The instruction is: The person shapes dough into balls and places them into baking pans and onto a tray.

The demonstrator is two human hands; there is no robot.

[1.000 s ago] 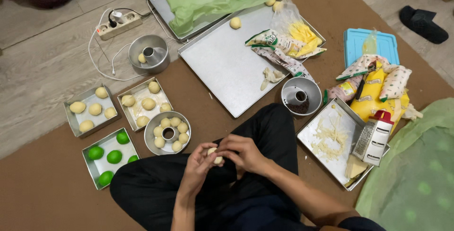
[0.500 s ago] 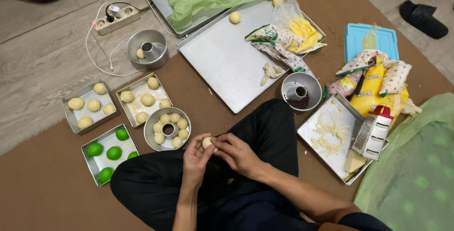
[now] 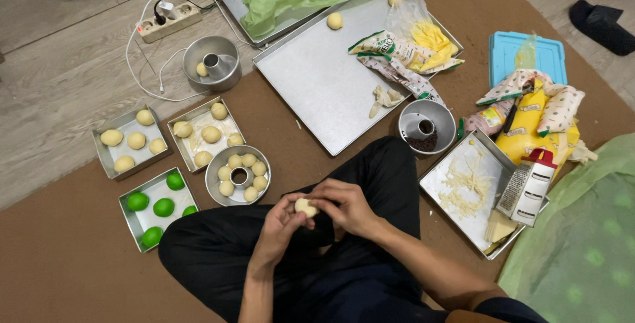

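Both the left hand [image 3: 281, 225] and right hand [image 3: 344, 205] pinch one dough ball [image 3: 305, 206] over the lap, just right of the filled ring mould [image 3: 237, 175], bare brown mat [image 3: 59, 257] further left.

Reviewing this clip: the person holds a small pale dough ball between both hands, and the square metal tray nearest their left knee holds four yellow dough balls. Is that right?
Not quite. The head view shows the left hand and right hand around the small pale dough ball, but the square metal tray nearest the left knee holds four green dough balls, not yellow ones.
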